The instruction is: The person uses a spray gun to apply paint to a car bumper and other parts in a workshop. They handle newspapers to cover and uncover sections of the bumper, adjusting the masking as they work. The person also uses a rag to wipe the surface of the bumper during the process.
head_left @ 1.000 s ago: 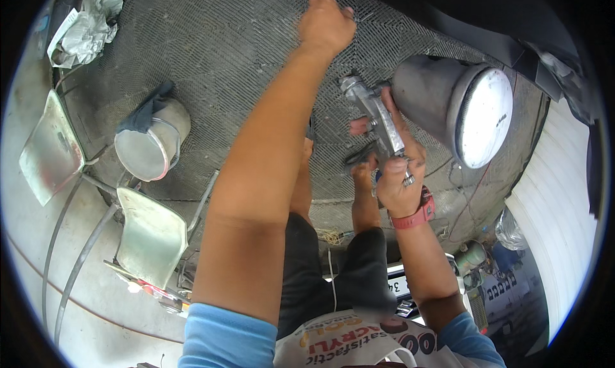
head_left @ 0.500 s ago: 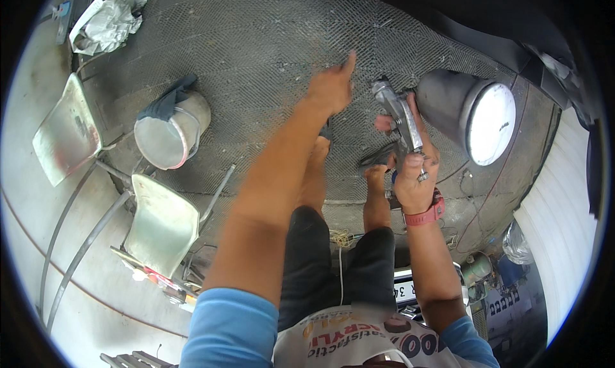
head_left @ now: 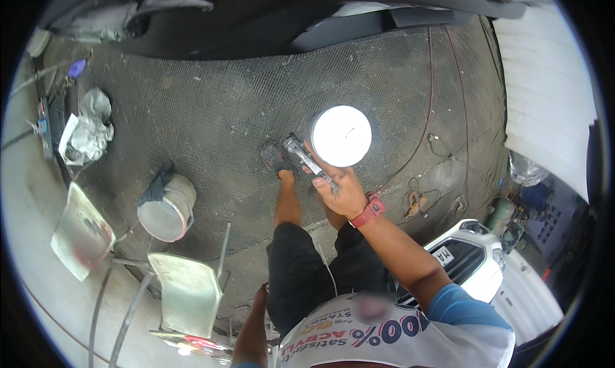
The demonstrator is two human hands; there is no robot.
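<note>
A metal spray gun (head_left: 312, 158) is in my right hand (head_left: 346, 192), its fingers wrapped round the handle. Its large round cup with a white top (head_left: 343, 137) is beside the gun's body and faces up. The trigger and part of the grip are hidden under the cup and fingers. A red watch is on my right wrist. My left hand (head_left: 261, 294) hangs low beside my left thigh, mostly out of sight, so its fingers do not show.
A large black panel (head_left: 256, 32) spans the far side. On the left are a bucket (head_left: 186, 195) with a dark cloth over its rim, pale chairs (head_left: 186, 291) and crumpled silvery sheeting (head_left: 86, 137). A red hose (head_left: 430, 80) crosses the textured floor; a white car (head_left: 487, 259) stands at right.
My left arm has dropped from in front of me, where a finger pointed, to beside my thigh. The spray gun has moved leftward, its cup's white top now facing up. The black panel shows more.
</note>
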